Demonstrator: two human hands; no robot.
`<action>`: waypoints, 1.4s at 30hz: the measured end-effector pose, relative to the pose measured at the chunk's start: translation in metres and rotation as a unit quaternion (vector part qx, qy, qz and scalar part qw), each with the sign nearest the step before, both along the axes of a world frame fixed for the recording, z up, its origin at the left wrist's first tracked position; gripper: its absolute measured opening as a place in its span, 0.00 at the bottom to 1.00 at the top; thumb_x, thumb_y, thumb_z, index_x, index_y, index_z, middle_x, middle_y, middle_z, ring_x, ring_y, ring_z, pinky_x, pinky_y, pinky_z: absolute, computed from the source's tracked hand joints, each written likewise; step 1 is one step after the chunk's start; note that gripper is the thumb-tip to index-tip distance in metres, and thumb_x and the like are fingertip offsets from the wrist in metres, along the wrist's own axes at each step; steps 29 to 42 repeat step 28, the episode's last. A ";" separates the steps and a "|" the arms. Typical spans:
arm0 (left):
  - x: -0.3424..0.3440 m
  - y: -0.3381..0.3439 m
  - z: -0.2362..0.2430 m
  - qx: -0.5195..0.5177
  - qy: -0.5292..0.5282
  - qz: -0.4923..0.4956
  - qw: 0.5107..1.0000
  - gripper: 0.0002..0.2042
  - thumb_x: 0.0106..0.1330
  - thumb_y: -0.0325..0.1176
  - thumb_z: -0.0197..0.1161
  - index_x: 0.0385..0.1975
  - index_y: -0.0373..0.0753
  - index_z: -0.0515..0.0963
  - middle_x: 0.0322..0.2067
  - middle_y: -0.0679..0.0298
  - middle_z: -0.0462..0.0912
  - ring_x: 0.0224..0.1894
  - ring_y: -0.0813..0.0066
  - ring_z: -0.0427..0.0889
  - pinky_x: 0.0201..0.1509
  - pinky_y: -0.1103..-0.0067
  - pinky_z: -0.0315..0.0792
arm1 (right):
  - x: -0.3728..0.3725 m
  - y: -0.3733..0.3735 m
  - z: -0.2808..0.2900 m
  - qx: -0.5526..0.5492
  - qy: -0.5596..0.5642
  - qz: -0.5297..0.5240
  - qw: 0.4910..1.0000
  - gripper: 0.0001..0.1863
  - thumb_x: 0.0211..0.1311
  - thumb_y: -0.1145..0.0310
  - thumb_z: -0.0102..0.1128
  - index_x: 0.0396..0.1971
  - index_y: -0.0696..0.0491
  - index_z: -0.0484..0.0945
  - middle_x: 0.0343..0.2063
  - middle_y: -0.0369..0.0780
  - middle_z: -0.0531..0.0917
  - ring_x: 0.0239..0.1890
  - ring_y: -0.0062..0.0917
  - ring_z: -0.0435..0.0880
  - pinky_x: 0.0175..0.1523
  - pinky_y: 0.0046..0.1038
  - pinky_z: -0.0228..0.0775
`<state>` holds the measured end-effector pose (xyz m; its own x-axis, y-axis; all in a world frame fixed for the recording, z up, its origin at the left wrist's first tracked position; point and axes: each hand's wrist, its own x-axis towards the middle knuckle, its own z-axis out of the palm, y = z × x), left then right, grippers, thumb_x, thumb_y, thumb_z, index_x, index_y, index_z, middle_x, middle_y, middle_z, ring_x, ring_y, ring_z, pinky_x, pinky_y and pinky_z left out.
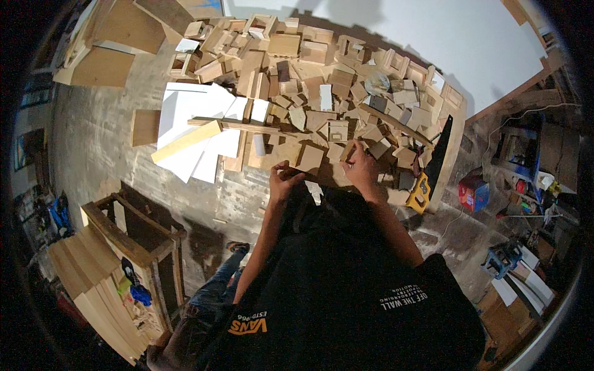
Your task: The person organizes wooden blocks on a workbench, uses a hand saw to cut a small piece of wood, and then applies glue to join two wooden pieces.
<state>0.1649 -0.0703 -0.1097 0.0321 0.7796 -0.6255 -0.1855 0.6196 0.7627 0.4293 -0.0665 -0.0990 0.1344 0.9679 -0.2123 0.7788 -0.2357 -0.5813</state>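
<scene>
Both hands are at the near edge of a cluttered worktable. My left hand [283, 181] is curled, with thumb and fingers bent towards each other; what they hold, if anything, I cannot make out. Just to its right is a squarish light wooden block [311, 159]. A small wooden block [349, 150] is pinched upright in the fingers of my right hand [363, 169]. Between the hands a brown board [334, 174] shows partly, in shadow. Beyond them lie many wooden offcuts, among them a small block with a cut-out [338, 130].
A handsaw [423, 188] with a yellow handle lies at the table's right edge. White sheets [189, 133] with a wooden strip [185, 141] across them lie on the left. Small wooden frames [260, 25] line the far side. A wooden frame structure [114, 229] stands lower left.
</scene>
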 end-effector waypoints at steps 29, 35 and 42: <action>-0.026 0.007 0.010 0.028 -0.008 -0.121 0.992 0.26 0.53 0.21 0.74 0.50 0.30 0.66 0.49 0.47 0.78 0.47 0.62 0.82 0.50 0.71 0.80 | -0.059 0.018 0.010 -0.104 0.092 0.165 0.976 0.49 0.45 0.58 0.76 0.66 0.46 0.55 0.40 0.46 0.81 0.41 0.41 0.85 0.44 0.40 0.78; -0.026 0.007 0.010 0.028 -0.008 -0.121 0.992 0.26 0.53 0.21 0.74 0.50 0.30 0.66 0.49 0.47 0.78 0.47 0.62 0.82 0.50 0.71 0.80 | -0.059 0.018 0.010 -0.104 0.092 0.165 0.976 0.49 0.45 0.58 0.76 0.66 0.46 0.55 0.40 0.46 0.81 0.41 0.41 0.85 0.44 0.40 0.78; -0.026 0.007 0.010 0.028 -0.008 -0.121 0.992 0.26 0.53 0.21 0.74 0.50 0.30 0.66 0.49 0.47 0.78 0.47 0.62 0.82 0.50 0.71 0.80 | -0.059 0.018 0.010 -0.104 0.092 0.165 0.976 0.49 0.45 0.58 0.76 0.66 0.46 0.55 0.40 0.46 0.81 0.41 0.41 0.85 0.44 0.40 0.78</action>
